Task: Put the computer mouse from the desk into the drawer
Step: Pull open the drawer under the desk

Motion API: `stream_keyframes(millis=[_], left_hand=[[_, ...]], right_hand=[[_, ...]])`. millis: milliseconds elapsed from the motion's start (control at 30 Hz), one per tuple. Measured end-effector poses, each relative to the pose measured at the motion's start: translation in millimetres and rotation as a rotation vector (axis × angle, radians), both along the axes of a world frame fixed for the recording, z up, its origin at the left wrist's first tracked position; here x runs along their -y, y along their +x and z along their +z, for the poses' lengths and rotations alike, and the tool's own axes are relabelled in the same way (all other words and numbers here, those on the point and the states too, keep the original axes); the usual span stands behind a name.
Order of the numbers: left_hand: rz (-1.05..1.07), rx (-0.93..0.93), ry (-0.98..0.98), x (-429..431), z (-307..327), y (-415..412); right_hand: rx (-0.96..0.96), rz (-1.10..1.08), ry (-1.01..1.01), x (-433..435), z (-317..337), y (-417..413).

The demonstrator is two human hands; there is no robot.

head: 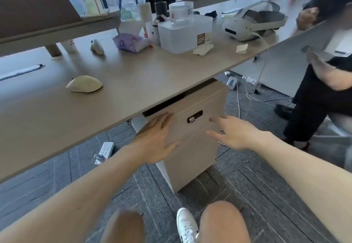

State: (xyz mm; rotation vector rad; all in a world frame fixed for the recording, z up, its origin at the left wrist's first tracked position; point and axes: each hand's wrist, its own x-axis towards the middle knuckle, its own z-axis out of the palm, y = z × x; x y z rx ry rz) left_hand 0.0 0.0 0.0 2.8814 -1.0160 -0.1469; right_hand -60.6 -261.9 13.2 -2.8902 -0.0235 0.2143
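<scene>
A cream computer mouse (84, 84) lies on the beige desk (118, 82), left of centre and well away from both hands. Under the desk edge stands a beige drawer cabinet (198, 147) with a black lock plate (194, 116) on its top drawer front; the drawers look closed. My left hand (156, 140) is spread flat against the left part of the top drawer front, fingers apart, holding nothing. My right hand (234, 132) hovers in front of the cabinet's right side, fingers spread and empty.
At the desk's back stand a clear plastic box (184, 33), a purple packet (129, 41), a second pale mouse (97, 47) and a white VR headset (251, 21). A person in black (320, 90) stands at right. A power strip (106, 148) and cables lie on the carpet.
</scene>
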Motion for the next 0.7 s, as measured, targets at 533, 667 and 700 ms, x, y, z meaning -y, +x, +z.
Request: stream_keyframes(millis=[533,667,700], left_hand=[[0.071,0.314,-0.18,2,-14,11],[0.116,0.226,-0.304,-2,-16,11],[0.124,0.217,-0.345,-5,-18,13]], right_hand=[[-0.238,-0.777,1.08,-57,-65,106],[-0.201,-0.817,1.315,-63,-64,102],[-0.204,-0.811,1.336,-62,-64,100]])
